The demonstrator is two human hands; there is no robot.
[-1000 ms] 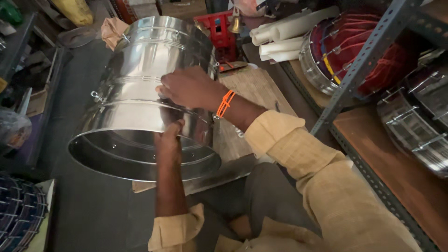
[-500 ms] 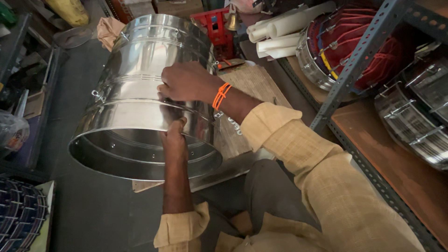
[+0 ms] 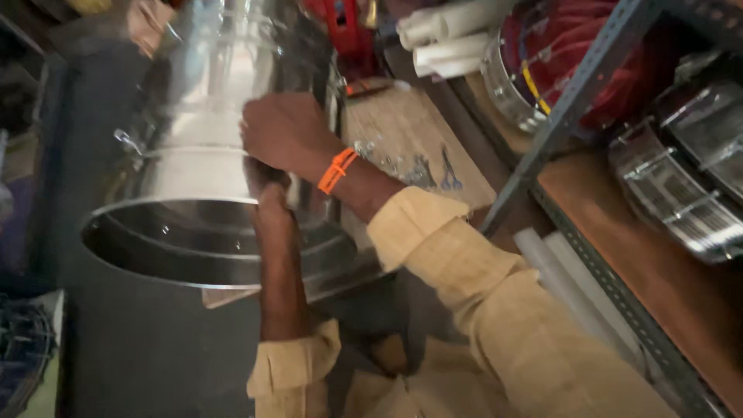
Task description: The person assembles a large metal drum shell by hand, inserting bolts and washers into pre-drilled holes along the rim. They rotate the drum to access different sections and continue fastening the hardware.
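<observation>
The right hand [image 3: 285, 133] lies palm-down on the outer wall of the steel drum shell [image 3: 209, 162], fingers curled over the curved sheet near a raised seam. An orange wristband [image 3: 337, 170] sits just behind it. The left hand [image 3: 267, 193] comes up from below at the near rim; its fingers are pressed to the wall directly under the right hand, though motion blur hides whether they pinch the edge or only bear against it. Both hands are therefore close together on the same patch of wall — one above, one beneath.

The shell lies tilted, its long axis running away from the person and up toward the top left of the view. The open mouth [image 3: 193, 248] faces the person and slightly downward (the polished interior is visible through it). A small lug [image 3: 128, 142] projects from the left flank. The right hand is the farther along the axis; the left is nearer the mouth.

To the right of the shell, a wooden worktop [image 3: 402, 139] carries small scattered metal parts [image 3: 422, 166]. Beyond stand white rolled tubes [image 3: 441, 31] and a metal shelf frame [image 3: 573, 116] — holding further shiny drums [image 3: 681, 186].
</observation>
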